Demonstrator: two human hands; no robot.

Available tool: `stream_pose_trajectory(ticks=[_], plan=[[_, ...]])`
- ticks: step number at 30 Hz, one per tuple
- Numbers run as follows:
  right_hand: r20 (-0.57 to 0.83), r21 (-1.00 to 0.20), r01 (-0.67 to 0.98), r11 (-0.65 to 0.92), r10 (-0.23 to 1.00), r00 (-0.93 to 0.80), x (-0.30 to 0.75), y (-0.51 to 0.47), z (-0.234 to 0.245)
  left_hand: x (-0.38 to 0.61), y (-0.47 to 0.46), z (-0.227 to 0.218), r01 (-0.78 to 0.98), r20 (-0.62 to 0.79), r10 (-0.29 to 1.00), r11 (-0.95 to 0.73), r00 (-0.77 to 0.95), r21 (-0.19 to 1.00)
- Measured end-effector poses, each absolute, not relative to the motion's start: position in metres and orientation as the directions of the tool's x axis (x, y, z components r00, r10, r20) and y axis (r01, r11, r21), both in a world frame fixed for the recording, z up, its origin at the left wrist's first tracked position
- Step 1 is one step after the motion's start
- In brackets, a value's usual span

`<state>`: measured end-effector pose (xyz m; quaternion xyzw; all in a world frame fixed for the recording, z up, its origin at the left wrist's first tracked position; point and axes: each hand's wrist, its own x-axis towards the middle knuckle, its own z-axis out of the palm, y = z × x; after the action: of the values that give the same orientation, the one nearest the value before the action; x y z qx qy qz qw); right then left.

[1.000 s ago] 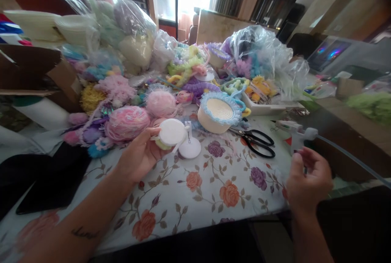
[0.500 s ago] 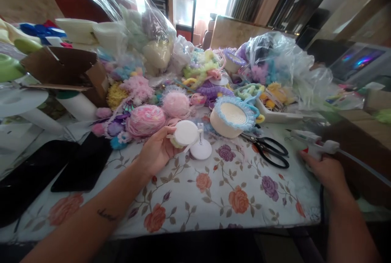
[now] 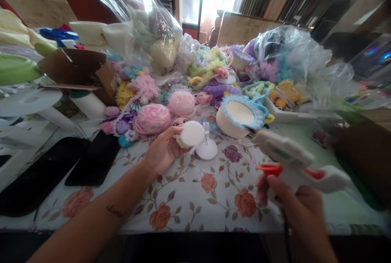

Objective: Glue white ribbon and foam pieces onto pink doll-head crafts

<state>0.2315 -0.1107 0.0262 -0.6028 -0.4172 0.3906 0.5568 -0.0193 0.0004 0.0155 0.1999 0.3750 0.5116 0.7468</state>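
My left hand (image 3: 163,149) is closed around a small doll (image 3: 180,122) whose face peeks out above the fingers. The doll's flat white round base (image 3: 193,133) is turned toward me. Just behind it, on the tablecloth, lies a white disc (image 3: 206,149) with a small printed tag (image 3: 207,130). My right hand (image 3: 293,202) grips a white hot glue gun (image 3: 284,149) with a red trigger, slightly blurred. Its nozzle points left, near a cream basket (image 3: 233,120) trimmed with blue frill. The glue gun covers the spot where the scissors lay.
Pink yarn balls (image 3: 152,119) and pompoms crowd the back, beside plastic bags (image 3: 293,51). Two black flat objects (image 3: 93,161) lie at left, below an open cardboard box (image 3: 79,71). A white tray (image 3: 290,115) sits at back right. The floral tablecloth (image 3: 195,210) spreads in front.
My right hand has lifted the glue gun and brought it left, toward the middle of the table. My left hand still holds the doll in much the same pose. The view has shifted slightly.
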Motion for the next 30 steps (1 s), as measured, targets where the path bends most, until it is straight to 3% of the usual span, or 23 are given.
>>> stream_pose_trajectory(ticks=[3,12,21,30], plan=[[-0.190,-0.982,-0.046,-0.184,0.966,0.173,0.199,-0.116,0.015,-0.020,0.000,0.015,-0.608,-0.353,0.914,0.398,0.199,0.687],[-0.297,-0.954,-0.080,-0.289,0.946,0.132,0.184,-0.103,0.005,-0.021,0.000,0.011,-0.576,-0.301,0.918,0.397,0.260,0.714],[-0.279,-0.959,-0.073,-0.273,0.957,0.083,0.189,-0.109,-0.003,-0.017,-0.003,0.009,-0.535,-0.262,0.904,0.413,0.338,0.737],[-0.275,-0.961,0.002,-0.276,0.960,0.046,0.187,-0.106,-0.002,-0.017,-0.003,0.010,-0.508,-0.263,0.917,0.387,0.301,0.770]])
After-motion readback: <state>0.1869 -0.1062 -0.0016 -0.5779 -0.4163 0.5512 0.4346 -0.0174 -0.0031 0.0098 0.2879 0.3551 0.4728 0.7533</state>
